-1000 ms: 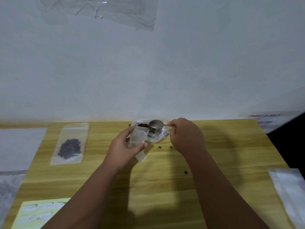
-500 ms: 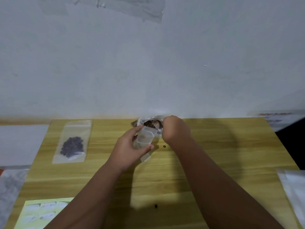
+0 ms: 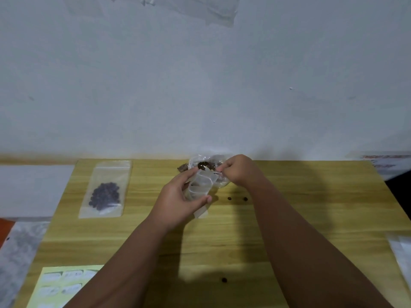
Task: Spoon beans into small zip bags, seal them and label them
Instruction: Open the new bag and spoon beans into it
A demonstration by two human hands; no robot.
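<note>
Two grips near the far edge of the tabletop (image 3: 289, 196).
Left grip (image 3: 178, 201) clasps the clear, soft zip bag (image 3: 201, 185); right grip (image 3: 239, 172) pinches a thin spoon handle (image 3: 215, 172) above crumpled plastic (image 3: 219, 159) holding dark round beans (image 3: 202, 166).

Right hand (image 3: 235, 172) has shifted toward 9 o'clock, closing on the left hand (image 3: 178, 201). A second ago the spoon (image 3: 215, 172) stood bare and raised over the big bean bag (image 3: 219, 160); half a second ago it was hidden under the knuckles. It now shows a dark heap of beans (image 3: 202, 166) at the mouth of the small zip bag (image 3: 200, 187). The left hand has brought that bag up toward 12 o'clock to meet it. One loose bean (image 3: 224, 280) has turned up at 6 o'clock on the worktop (image 3: 311, 218) — not seen at the start.
</note>
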